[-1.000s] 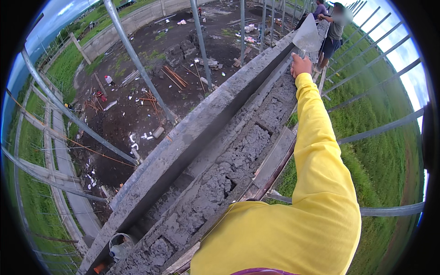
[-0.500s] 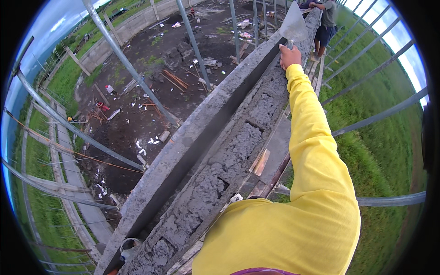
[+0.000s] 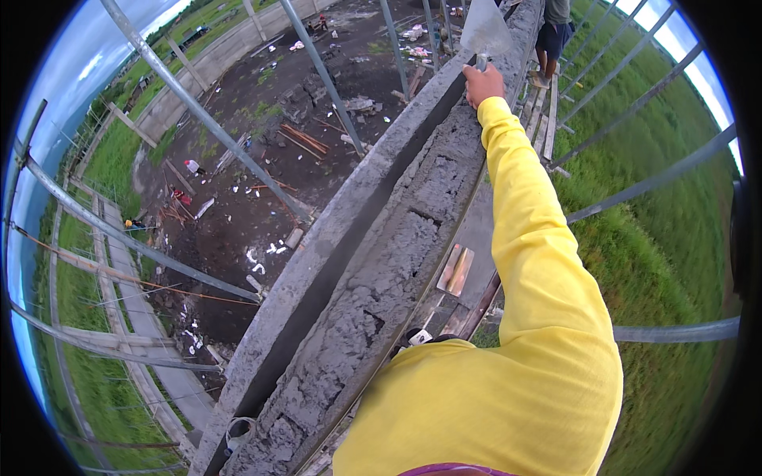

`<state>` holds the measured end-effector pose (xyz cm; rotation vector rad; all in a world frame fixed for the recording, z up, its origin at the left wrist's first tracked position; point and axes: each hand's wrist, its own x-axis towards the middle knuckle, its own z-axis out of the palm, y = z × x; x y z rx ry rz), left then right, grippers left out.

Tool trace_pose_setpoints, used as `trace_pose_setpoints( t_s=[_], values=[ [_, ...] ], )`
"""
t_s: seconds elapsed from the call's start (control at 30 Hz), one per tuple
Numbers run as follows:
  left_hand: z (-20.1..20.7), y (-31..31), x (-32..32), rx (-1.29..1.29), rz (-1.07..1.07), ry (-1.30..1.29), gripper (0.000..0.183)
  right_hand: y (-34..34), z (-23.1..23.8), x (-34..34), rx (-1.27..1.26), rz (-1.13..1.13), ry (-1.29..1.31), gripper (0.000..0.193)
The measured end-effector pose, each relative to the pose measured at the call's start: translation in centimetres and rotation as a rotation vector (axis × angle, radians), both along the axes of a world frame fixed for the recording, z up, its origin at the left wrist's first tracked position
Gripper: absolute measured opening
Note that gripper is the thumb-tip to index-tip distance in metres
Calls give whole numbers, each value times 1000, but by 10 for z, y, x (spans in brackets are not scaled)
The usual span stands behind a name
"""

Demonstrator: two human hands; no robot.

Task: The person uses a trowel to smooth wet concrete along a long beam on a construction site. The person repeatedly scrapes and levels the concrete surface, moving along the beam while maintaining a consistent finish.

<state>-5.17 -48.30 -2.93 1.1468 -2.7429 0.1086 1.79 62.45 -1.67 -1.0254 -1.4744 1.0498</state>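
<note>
My right hand (image 3: 486, 84), at the end of a stretched-out yellow sleeve (image 3: 528, 214), is closed round the handle of a trowel (image 3: 486, 33). The trowel's pale, broad blade points away from me, over the far stretch of the wall. Below and nearer lies a row of blocks (image 3: 373, 282) spread with rough, wet grey mortar, with several dark hollows showing. A smooth concrete beam (image 3: 317, 226) runs along its left side, a dark gap between them. My left hand is out of sight.
A wooden float (image 3: 455, 270) rests on the boards right of the blocks. Clear container (image 3: 240, 432) sits in the gap at lower left. Slanting metal poles (image 3: 198, 91) flank the wall. Another person (image 3: 549, 44) stands on planks ahead. Ground lies far below on both sides.
My right hand and the trowel have shifted a little left and upward in the picture. The whole view has moved slightly, and the other person's upper part has gone out of it.
</note>
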Motion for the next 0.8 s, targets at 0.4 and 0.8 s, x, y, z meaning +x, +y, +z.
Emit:
trace_pose_setpoints(
  t_s=[0.4, 0.8],
  values=[
    [-15, -26, -1, -76, -34, -28, 73, 31, -21, -6, 113, -67, -82, 39],
    [5, 4, 3, -7, -8, -25, 80, 23, -17, -3, 71, -5, -46, 34]
  ],
)
